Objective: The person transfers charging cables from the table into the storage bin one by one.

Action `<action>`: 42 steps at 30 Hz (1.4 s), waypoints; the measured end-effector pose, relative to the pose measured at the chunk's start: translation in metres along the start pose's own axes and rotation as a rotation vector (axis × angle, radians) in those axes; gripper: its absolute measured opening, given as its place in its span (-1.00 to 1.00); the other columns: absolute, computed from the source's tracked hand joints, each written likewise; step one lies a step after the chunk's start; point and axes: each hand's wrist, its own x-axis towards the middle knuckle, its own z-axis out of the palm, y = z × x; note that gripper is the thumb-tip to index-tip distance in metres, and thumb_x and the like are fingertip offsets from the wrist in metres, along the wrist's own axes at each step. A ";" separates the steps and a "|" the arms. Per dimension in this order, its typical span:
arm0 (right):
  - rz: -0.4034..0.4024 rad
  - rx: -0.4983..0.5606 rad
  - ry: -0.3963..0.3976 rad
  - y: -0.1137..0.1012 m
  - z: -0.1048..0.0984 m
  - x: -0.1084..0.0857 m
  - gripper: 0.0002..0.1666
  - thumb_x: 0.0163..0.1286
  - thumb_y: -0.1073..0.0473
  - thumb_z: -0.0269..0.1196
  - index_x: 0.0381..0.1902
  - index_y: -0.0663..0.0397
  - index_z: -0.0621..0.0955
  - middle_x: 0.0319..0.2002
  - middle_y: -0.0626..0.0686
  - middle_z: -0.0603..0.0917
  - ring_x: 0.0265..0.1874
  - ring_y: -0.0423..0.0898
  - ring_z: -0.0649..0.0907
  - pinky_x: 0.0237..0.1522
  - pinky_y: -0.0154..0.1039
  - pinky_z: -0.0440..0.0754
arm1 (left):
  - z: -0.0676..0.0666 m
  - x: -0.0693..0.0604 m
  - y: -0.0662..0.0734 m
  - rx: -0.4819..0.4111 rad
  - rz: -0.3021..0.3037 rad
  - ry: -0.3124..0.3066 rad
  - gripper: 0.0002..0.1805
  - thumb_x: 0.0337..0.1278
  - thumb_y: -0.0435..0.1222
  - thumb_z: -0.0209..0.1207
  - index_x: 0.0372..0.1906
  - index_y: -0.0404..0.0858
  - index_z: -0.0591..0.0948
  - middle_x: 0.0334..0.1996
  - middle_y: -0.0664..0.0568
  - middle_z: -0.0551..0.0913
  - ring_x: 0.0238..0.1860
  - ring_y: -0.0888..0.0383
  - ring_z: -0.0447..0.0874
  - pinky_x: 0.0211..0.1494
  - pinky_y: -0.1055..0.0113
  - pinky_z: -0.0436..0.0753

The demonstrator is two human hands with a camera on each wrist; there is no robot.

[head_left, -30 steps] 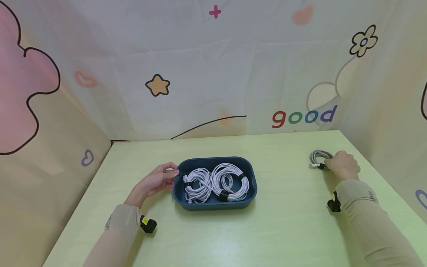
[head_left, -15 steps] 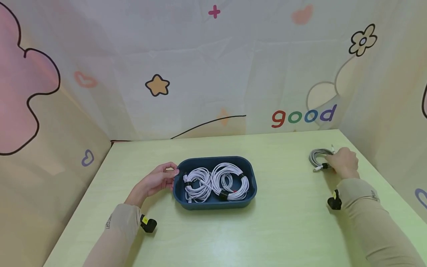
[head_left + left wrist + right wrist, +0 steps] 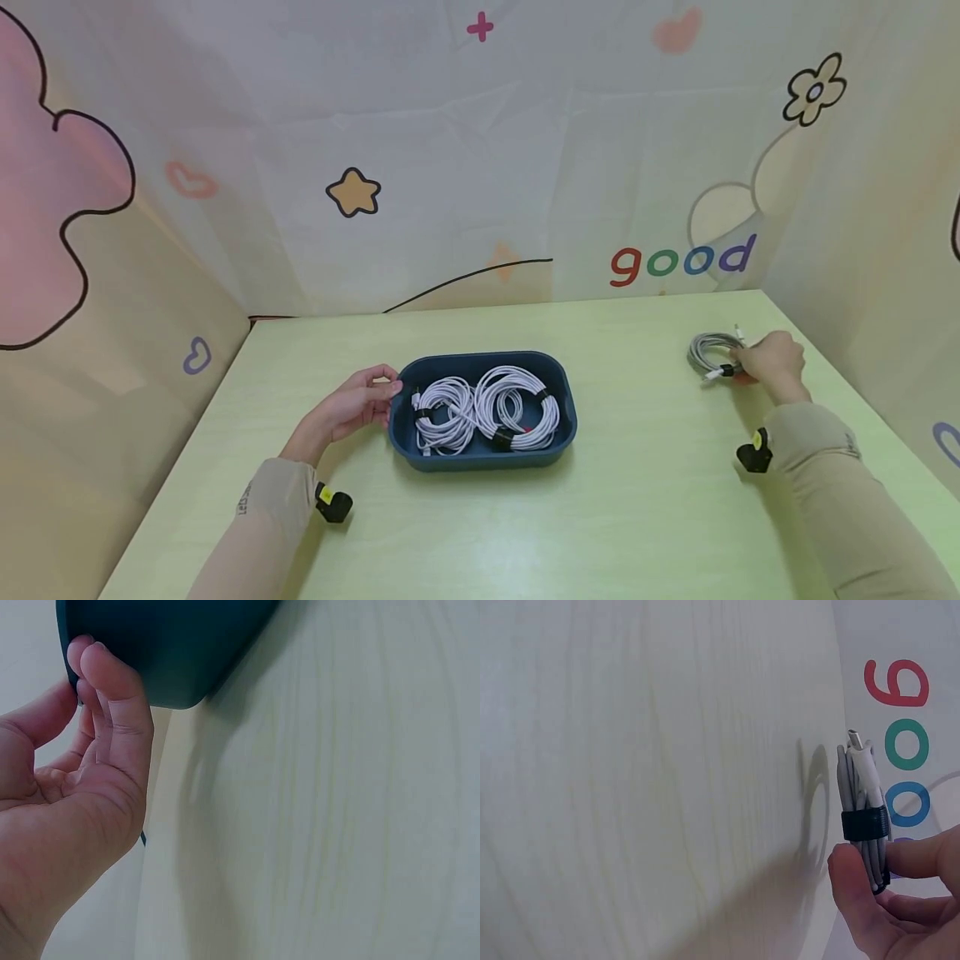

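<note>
A dark blue plastic box stands on the table, holding coiled white cables on its left and another white coil on its right, both with black straps. My left hand grips the box's left end, and the left wrist view shows its thumb and fingertips at the wall. At the table's right side, my right hand pinches a grey coiled cable between thumb and fingers. In the right wrist view this cable has a black strap and a white plug. Its shadow falls apart from it on the table.
The pale green table meets a printed cloth backdrop at the back and sides. A small black wrist camera sits at the left cuff and another black camera at the right cuff.
My right hand has taken up the grey cable and lifted it slightly, turning it and shifting it a little left. My left hand and the box have stayed in place.
</note>
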 end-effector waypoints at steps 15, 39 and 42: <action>-0.004 0.136 -0.105 -0.014 0.001 -0.007 -0.49 0.36 0.15 0.19 -0.03 0.61 0.48 -0.80 -0.02 0.64 -0.73 -0.16 0.69 0.37 0.27 0.04 | -0.001 -0.001 0.000 -0.010 0.007 -0.010 -0.91 0.42 -0.26 0.01 -0.13 -0.16 0.34 -0.55 0.13 0.58 -0.56 0.21 0.56 -0.39 0.38 0.61; -0.114 0.213 -0.178 -0.053 0.008 -0.020 -0.54 0.36 0.22 0.19 -0.05 0.63 0.48 -0.62 0.03 0.68 -0.70 -0.19 0.71 -0.44 -0.23 0.71 | 0.001 -0.001 0.000 -0.022 0.004 -0.011 -0.92 0.43 -0.28 -0.01 -0.13 -0.17 0.33 -0.55 0.12 0.59 -0.56 0.21 0.57 -0.40 0.38 0.61; -0.129 0.215 -0.181 -0.057 0.009 -0.021 -0.55 0.35 0.22 0.20 -0.06 0.62 0.48 -0.65 -0.02 0.66 -0.71 -0.21 0.69 -0.44 -0.22 0.71 | 0.002 -0.001 0.001 -0.021 0.003 -0.008 -0.92 0.43 -0.28 -0.01 -0.13 -0.16 0.33 -0.55 0.13 0.58 -0.56 0.21 0.56 -0.40 0.38 0.61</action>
